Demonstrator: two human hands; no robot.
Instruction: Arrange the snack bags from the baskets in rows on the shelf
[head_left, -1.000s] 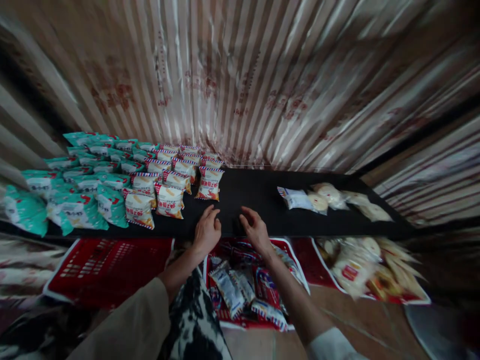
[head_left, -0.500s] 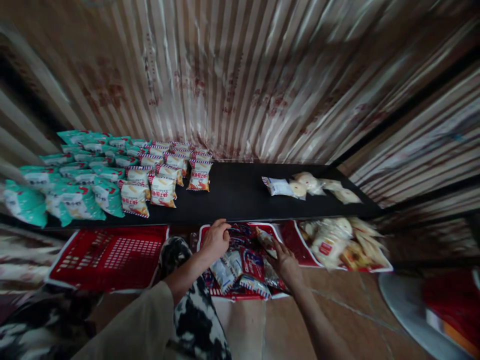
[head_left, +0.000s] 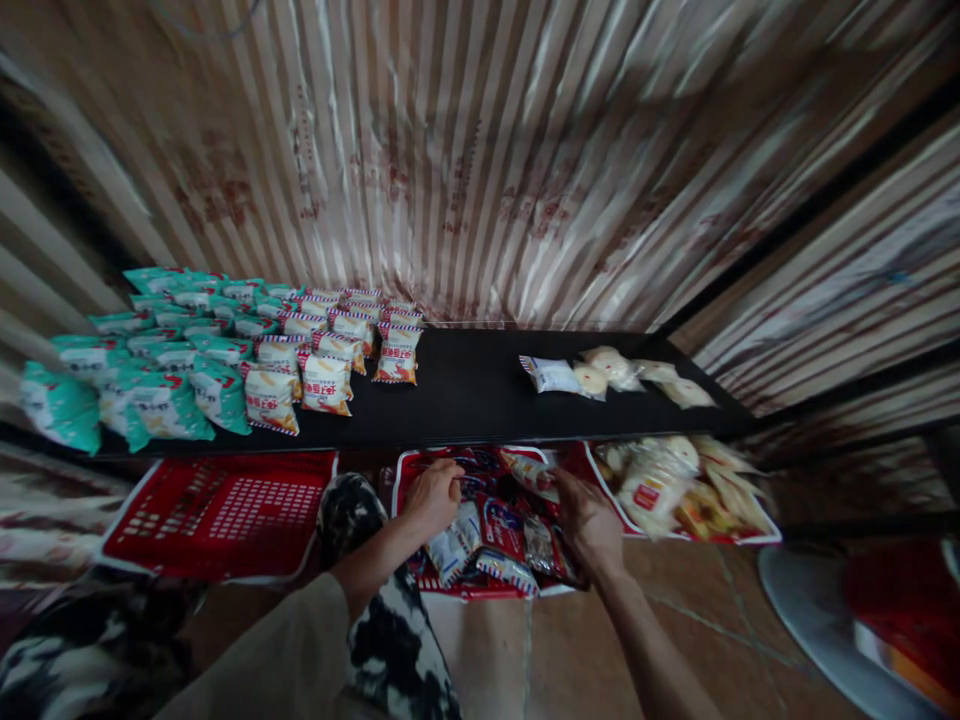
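Note:
Both hands reach down into a red basket [head_left: 405,470] of snack packets [head_left: 501,528] on the floor below a black shelf [head_left: 465,385]. My left hand [head_left: 433,495] rests on the packets at the basket's left side, fingers curled over them. At the basket's right side my right hand [head_left: 589,520] is among the packets too. Whether either hand grips a packet is not visible. On the shelf's left end lie rows of teal packets [head_left: 150,385] and red-and-white striped packets [head_left: 326,360].
Clear bags of round buns [head_left: 600,375] lie on the shelf's right part. An empty red basket [head_left: 217,515] sits on the floor at left, another with bagged buns [head_left: 675,485] at right. A striped curtain hangs behind. A grey round object [head_left: 817,620] is at bottom right.
Both hands left the shelf's front edge and dropped into the middle basket. Since half a second ago the right hand has shifted slightly right among the packets.

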